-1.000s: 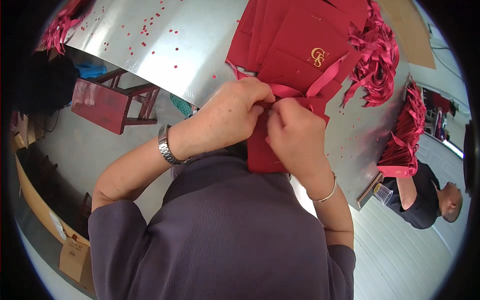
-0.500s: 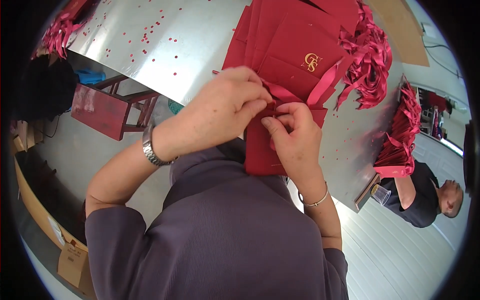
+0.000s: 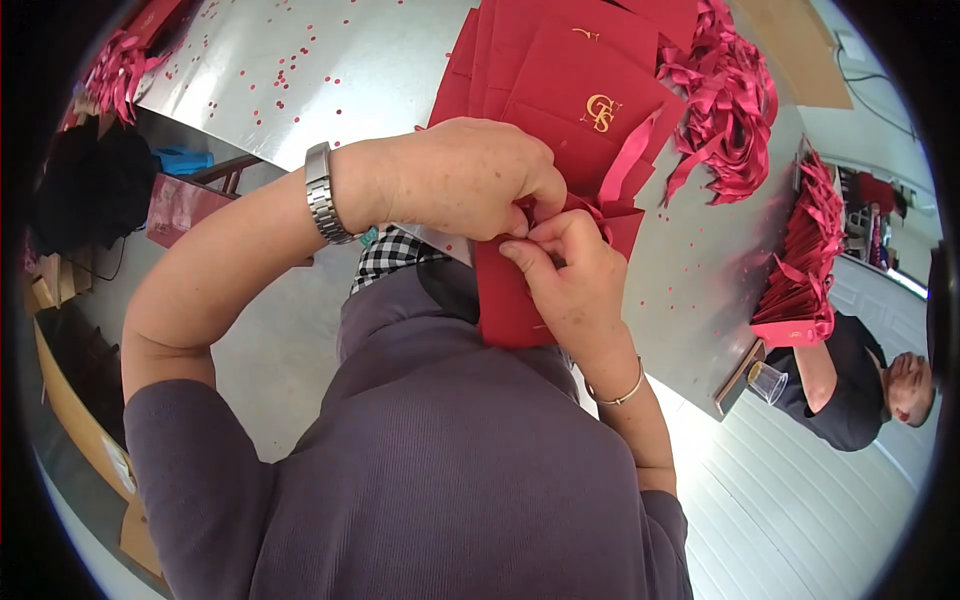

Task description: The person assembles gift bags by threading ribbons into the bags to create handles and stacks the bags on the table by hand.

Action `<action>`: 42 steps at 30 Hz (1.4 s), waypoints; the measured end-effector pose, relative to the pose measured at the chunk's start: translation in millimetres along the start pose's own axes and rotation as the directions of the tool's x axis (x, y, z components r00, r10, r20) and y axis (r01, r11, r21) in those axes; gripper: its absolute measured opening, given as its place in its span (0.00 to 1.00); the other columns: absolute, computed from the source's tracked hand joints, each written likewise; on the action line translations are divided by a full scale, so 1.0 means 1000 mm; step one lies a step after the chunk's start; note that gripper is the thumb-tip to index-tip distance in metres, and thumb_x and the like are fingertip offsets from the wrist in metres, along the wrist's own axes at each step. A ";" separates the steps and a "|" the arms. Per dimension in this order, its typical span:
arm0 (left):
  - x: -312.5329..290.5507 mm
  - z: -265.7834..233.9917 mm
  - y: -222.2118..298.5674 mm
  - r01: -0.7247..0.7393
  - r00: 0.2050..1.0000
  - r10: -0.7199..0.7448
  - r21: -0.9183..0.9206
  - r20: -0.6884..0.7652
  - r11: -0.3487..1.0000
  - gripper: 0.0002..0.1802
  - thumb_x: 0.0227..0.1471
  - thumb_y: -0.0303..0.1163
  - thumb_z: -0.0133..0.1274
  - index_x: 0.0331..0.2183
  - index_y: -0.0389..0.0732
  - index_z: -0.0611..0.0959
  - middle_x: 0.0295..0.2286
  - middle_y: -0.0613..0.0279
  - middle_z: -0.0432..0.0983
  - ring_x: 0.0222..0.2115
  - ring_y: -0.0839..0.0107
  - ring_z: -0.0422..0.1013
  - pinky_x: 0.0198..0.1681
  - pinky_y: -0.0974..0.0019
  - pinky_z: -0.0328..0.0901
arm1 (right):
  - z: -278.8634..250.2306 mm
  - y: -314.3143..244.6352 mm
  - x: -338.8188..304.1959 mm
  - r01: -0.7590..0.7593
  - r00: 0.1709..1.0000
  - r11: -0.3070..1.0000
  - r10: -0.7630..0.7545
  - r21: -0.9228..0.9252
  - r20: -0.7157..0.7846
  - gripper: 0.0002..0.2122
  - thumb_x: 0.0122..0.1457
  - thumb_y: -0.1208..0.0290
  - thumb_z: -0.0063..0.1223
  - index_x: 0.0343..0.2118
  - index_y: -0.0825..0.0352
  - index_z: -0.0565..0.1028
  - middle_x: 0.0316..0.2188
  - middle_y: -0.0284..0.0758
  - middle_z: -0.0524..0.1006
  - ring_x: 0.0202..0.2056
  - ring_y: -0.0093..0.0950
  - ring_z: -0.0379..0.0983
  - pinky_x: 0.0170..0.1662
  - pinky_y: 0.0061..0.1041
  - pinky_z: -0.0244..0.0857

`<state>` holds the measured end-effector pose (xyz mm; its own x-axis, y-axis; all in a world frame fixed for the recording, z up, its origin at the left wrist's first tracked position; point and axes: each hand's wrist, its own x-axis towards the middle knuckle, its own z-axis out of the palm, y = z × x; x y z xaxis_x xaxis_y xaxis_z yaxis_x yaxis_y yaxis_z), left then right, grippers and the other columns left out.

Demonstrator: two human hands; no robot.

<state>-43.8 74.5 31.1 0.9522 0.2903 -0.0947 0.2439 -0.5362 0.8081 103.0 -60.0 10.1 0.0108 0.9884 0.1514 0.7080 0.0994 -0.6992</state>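
A red paper gift bag (image 3: 507,300) lies flat at the table's near edge, against my body. Over its upper part, my left hand (image 3: 470,180) reaches across with thumb and fingers pinched on a red ribbon. Close beside it, thumb and index finger of my right hand (image 3: 575,285) pinch at the same spot, the fingertips of both hands nearly touching. Most of the ribbon there is hidden by the fingers. Just beyond is a stack of red bags (image 3: 560,75) with gold lettering, a pink-red ribbon loop (image 3: 630,155) standing up from it.
A heap of pink-red ribbons (image 3: 725,110) lies right of the stack. Red paper dots dot the metal table (image 3: 225,90). At right, a person (image 3: 850,390) is beside a row of ribboned red bags (image 3: 795,265) and a clear plastic cup (image 3: 767,382). A red stool (image 3: 180,205) stands at left.
My left hand has turned over, its elbow swinging out left and its fingers pointing down at the ribbon. My right hand and the bags have shifted slightly left in view.
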 end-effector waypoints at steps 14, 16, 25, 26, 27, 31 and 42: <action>-0.003 0.008 -0.016 0.008 0.993 0.012 0.167 -0.120 0.986 0.05 0.45 0.23 0.55 0.28 0.38 0.75 0.28 0.57 0.70 0.32 0.53 0.70 0.34 0.55 0.65 | -0.047 0.000 -0.040 0.304 0.952 0.905 -0.281 -0.299 0.117 0.19 0.39 0.69 0.68 0.38 0.64 0.78 0.26 0.30 0.76 0.36 0.29 0.69 0.42 0.32 0.58; -0.002 0.010 -0.017 -0.012 0.987 0.047 0.219 -0.156 0.976 0.06 0.45 0.23 0.55 0.28 0.38 0.75 0.28 0.56 0.70 0.32 0.52 0.70 0.33 0.56 0.65 | -0.039 0.011 -0.045 0.217 0.973 0.912 -0.230 -0.347 0.006 0.28 0.40 0.66 0.69 0.46 0.68 0.74 0.45 0.42 0.74 0.48 0.38 0.66 0.51 0.36 0.57; -0.017 -0.025 -0.033 0.181 0.789 0.088 0.366 -0.608 0.913 0.06 0.46 0.24 0.55 0.30 0.37 0.76 0.28 0.54 0.71 0.28 0.53 0.71 0.30 0.57 0.65 | -0.022 0.044 -0.063 -0.028 0.999 0.987 0.030 -0.160 0.011 0.50 0.41 0.62 0.70 0.63 0.75 0.49 0.62 0.57 0.53 0.59 0.53 0.57 0.60 0.44 0.51; -0.020 -0.029 -0.034 0.288 0.756 0.002 0.334 -0.655 0.897 0.06 0.46 0.27 0.55 0.30 0.38 0.77 0.28 0.54 0.72 0.30 0.52 0.71 0.32 0.54 0.65 | -0.022 0.043 -0.061 -0.004 1.000 0.984 0.007 -0.179 0.017 0.49 0.42 0.61 0.70 0.63 0.75 0.51 0.62 0.56 0.54 0.58 0.52 0.57 0.60 0.44 0.51; -0.022 -0.025 -0.033 0.292 0.763 0.002 0.347 -0.647 0.892 0.07 0.47 0.26 0.56 0.32 0.39 0.79 0.30 0.55 0.74 0.29 0.52 0.71 0.31 0.56 0.66 | -0.023 0.044 -0.060 0.020 1.000 0.980 -0.016 -0.197 0.024 0.48 0.42 0.61 0.70 0.63 0.74 0.53 0.62 0.54 0.55 0.58 0.51 0.58 0.59 0.43 0.52; -0.011 -0.014 -0.013 0.287 0.545 -0.014 0.171 -0.838 0.942 0.13 0.44 0.23 0.56 0.37 0.43 0.82 0.34 0.59 0.76 0.30 0.58 0.72 0.32 0.58 0.68 | -0.022 0.045 -0.062 0.001 1.000 0.983 -0.001 -0.184 -0.001 0.45 0.41 0.60 0.69 0.61 0.73 0.57 0.62 0.52 0.57 0.58 0.48 0.58 0.59 0.42 0.54; 0.021 0.014 -0.006 0.148 0.910 0.129 0.599 -0.394 0.787 0.06 0.40 0.23 0.57 0.26 0.41 0.79 0.30 0.63 0.72 0.33 0.60 0.69 0.32 0.61 0.67 | -0.023 0.046 -0.058 0.018 1.000 0.982 -0.020 -0.187 -0.009 0.41 0.40 0.59 0.69 0.58 0.73 0.64 0.60 0.50 0.60 0.58 0.45 0.61 0.59 0.43 0.54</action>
<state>-22.3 73.1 16.6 0.8255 0.5075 0.2468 0.4428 -0.8537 0.2741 151.4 -115.5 -15.0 0.0029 0.9852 0.1712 0.8277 0.0938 -0.5532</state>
